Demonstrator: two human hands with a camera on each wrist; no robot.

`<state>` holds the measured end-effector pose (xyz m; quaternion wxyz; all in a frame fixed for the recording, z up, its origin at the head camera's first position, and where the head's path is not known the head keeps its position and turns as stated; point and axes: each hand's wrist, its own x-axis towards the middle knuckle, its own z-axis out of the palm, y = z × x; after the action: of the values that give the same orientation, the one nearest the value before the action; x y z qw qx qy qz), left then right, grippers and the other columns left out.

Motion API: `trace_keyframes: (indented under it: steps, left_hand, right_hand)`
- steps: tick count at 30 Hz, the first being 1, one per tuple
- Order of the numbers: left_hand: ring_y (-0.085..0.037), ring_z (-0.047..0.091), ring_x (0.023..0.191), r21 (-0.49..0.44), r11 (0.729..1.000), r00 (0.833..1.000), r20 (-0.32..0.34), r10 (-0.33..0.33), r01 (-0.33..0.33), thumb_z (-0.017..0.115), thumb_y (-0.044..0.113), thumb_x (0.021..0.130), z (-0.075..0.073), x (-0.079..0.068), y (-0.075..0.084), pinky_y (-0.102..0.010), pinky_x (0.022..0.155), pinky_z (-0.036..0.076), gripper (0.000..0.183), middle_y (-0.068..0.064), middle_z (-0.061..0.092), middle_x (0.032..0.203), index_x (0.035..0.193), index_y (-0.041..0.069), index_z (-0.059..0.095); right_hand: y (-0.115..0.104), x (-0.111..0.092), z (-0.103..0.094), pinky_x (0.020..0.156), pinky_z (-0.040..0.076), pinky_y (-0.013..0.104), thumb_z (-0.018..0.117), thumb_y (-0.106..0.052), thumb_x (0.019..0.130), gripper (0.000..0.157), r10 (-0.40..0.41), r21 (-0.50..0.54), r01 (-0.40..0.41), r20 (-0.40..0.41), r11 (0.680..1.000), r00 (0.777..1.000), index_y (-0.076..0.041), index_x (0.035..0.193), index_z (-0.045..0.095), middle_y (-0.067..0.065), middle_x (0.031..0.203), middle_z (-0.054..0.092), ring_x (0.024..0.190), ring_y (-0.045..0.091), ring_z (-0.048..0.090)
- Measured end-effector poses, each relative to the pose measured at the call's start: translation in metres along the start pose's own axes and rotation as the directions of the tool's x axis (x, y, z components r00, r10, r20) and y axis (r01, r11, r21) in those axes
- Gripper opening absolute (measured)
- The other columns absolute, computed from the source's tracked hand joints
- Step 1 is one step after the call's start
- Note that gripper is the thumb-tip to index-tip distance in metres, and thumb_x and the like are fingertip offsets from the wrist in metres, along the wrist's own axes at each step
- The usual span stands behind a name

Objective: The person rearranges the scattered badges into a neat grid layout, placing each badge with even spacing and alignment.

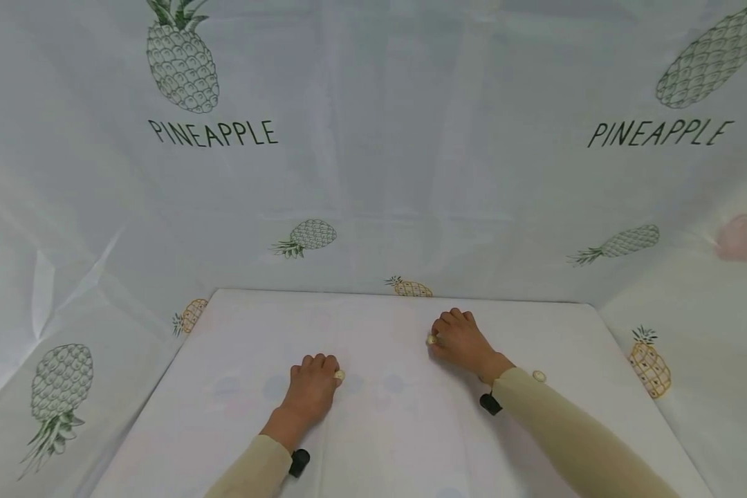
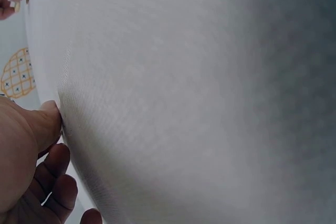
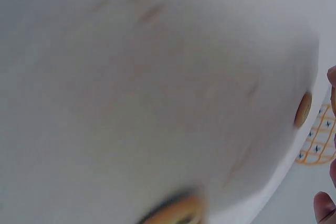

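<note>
Left of centre on the white table, my left hand (image 1: 311, 389) pinches a small round wooden disc (image 1: 339, 375) at the thumb side. In the left wrist view that hand (image 2: 31, 156) has its thumb tip near the tabletop, and its disc cannot be made out. Farther back and to the right, my right hand (image 1: 463, 344) holds another pale wooden disc (image 1: 431, 339) between thumb and fingers. Only fingertips of it (image 3: 325, 205) show in the right wrist view. A loose disc (image 1: 539, 375) lies right of the right wrist. Two discs, one sharp (image 3: 303, 109) and one blurred (image 3: 181, 212), lie below the right hand.
The white tabletop (image 1: 373, 443) ends at a pale cloth wall (image 1: 373, 173) printed with pineapples, which also rises along both sides. A small black device sits under each wrist, one left (image 1: 299, 462) and one right (image 1: 490, 404).
</note>
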<state>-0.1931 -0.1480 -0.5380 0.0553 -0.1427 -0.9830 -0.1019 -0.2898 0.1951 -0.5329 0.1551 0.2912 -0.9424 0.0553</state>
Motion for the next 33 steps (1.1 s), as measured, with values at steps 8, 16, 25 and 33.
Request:
trace_keyframes:
  steps: [8,16,25,33]
  left_hand:
    - [-0.023,0.044,0.085,-0.010,1.000,1.000,0.010,0.003,-0.003,0.073,0.021,0.100,0.004,0.001,0.000,-0.046,0.077,0.042,0.020,-0.004,0.053,0.092,0.105,0.009,0.058]
    - [-0.022,0.044,0.085,-0.008,1.000,1.000,-0.001,-0.014,0.014,0.074,0.022,0.099,0.006,0.001,0.000,-0.046,0.078,0.042,0.021,-0.004,0.054,0.093,0.106,0.010,0.059]
    - [-0.021,0.045,0.086,0.009,0.999,1.000,0.001,-0.031,0.031,0.075,0.024,0.099,0.004,0.000,0.000,-0.045,0.078,0.042,0.022,-0.003,0.056,0.096,0.109,0.011,0.061]
    - [-0.020,0.046,0.085,0.007,0.999,0.999,-0.008,-0.031,0.031,0.075,0.024,0.098,0.001,0.000,-0.001,-0.044,0.077,0.042,0.022,-0.003,0.057,0.097,0.109,0.011,0.061]
  right_hand:
    - [-0.018,0.015,0.007,0.088,0.040,0.046,0.080,-0.026,0.091,0.017,0.013,0.054,-0.016,0.054,0.998,0.998,-0.013,0.099,0.073,0.001,0.101,0.065,0.094,0.023,0.049]
    - [-0.023,0.022,0.013,0.087,0.039,0.045,0.080,-0.028,0.092,0.014,0.020,0.054,-0.026,0.101,0.998,0.995,-0.016,0.097,0.073,-0.001,0.098,0.066,0.093,0.021,0.049]
    - [-0.025,0.027,0.013,0.086,0.040,0.045,0.080,-0.029,0.091,0.014,0.021,0.069,-0.029,0.111,0.997,0.994,-0.018,0.094,0.072,-0.002,0.096,0.066,0.092,0.020,0.050]
    - [-0.023,0.029,0.017,0.090,0.041,0.049,0.073,-0.032,0.093,0.014,0.058,0.107,-0.075,0.150,0.991,0.987,-0.018,0.095,0.072,-0.002,0.098,0.066,0.091,0.021,0.050]
